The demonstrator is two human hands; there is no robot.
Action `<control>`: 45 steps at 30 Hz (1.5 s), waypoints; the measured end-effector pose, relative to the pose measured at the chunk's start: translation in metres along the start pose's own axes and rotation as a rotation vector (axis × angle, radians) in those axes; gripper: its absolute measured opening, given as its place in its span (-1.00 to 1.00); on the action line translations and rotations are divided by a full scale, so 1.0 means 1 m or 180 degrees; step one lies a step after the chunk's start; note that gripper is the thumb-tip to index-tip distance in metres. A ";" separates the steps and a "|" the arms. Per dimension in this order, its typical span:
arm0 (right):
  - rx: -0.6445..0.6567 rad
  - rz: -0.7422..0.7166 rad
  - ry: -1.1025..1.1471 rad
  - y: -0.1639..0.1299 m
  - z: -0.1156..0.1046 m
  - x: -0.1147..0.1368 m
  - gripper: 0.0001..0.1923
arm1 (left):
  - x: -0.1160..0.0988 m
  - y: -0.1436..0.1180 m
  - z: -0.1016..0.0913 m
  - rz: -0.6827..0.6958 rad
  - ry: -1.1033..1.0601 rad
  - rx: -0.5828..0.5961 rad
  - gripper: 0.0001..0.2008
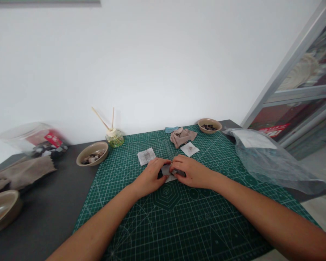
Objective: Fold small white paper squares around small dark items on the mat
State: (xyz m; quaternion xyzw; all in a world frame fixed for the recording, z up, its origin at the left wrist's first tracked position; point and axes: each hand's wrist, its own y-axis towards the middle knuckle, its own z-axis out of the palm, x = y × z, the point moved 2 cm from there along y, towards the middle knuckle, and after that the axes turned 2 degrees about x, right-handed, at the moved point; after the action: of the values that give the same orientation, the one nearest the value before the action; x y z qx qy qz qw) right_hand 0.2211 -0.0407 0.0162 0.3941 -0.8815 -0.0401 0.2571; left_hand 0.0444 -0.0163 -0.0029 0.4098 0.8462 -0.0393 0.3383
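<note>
My left hand (150, 177) has its thumb and fingers curled around the left side of a small pale sheet (167, 170) on the green cutting mat (141, 217). My right hand (191, 172) is closed at the sheet's right side, its fingertips pinching a small dark grey piece (174, 172) against it. The fingers largely cover that piece, so its kind does not show. Beyond the hands lie two white squares with grey smudges, one at left (146, 156) and one at right (189, 149).
A crumpled brownish cloth (182, 136) and a blue piece (171, 129) lie at the back. Bowls of small stones stand left (83, 152) and right (209, 120). A reed diffuser (114, 137), clear plastic bag (266, 163), tipped tub (29, 136) and another bowl (5, 214) surround the mat.
</note>
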 end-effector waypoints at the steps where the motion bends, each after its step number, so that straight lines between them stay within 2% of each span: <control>1: -0.0011 0.0029 -0.0028 0.000 -0.001 -0.001 -0.81 | 0.000 0.000 0.000 -0.0005 0.0009 0.0005 -0.55; 45: 0.0068 -0.0102 0.0139 0.001 -0.001 0.000 -0.85 | -0.001 0.000 -0.001 0.0038 -0.0006 -0.0026 -0.58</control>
State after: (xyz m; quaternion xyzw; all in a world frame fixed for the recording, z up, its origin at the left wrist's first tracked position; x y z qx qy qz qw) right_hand 0.2203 -0.0399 0.0171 0.4117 -0.8696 -0.0262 0.2714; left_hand 0.0444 -0.0163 -0.0021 0.4133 0.8436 -0.0342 0.3410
